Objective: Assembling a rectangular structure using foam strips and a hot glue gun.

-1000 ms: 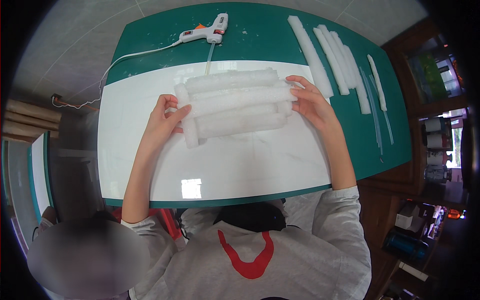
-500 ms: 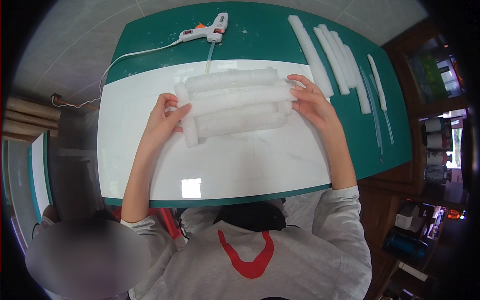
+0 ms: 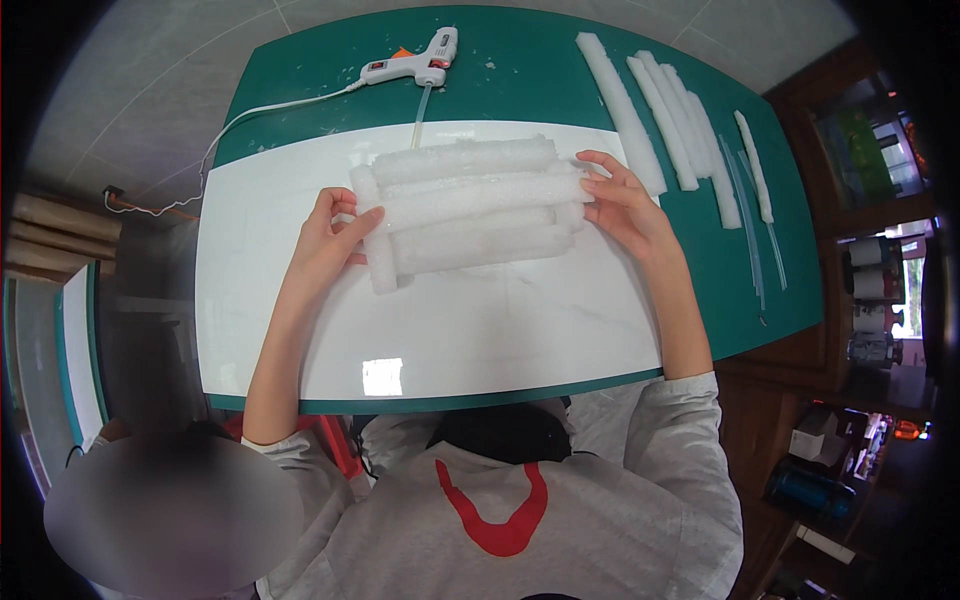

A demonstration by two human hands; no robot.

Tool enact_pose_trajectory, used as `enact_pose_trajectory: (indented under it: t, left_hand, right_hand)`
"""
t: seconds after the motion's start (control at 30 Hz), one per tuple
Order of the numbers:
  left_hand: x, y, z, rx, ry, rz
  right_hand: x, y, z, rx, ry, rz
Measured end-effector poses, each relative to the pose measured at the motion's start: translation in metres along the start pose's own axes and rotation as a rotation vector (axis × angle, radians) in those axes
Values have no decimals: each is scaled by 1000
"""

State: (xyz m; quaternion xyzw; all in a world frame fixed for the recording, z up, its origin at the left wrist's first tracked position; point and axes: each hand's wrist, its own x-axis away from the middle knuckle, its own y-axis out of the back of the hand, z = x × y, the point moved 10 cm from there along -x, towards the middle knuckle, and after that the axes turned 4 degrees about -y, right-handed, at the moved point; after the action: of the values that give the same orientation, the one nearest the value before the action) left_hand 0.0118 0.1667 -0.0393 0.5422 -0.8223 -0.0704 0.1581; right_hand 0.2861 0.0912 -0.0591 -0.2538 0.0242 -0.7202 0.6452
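The foam frame (image 3: 470, 200) is over the white board (image 3: 500, 335). The left hand (image 3: 330, 228) pinches its left end between thumb and fingers, the right hand (image 3: 626, 208) its right end. It seems light, soft, perhaps fragile at joints; gentle hold by both ends suits.

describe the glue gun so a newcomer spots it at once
On the green table, look beyond the white sheet, left of centre. There rests a white corded glue gun. Unlike the white foam strips farther right, it has an orange part.
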Motion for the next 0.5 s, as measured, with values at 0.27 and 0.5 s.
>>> enact_pose_trajectory:
  t: [0.27,0.5]
  left_hand:
    - [-1,0,1,7,10,-1]
    - [0,1,0,-33,-9,-20]
  right_hand:
    - [-1,0,0,-7,-4,7]
    - [-1,3,-2,-10,-22,-12]
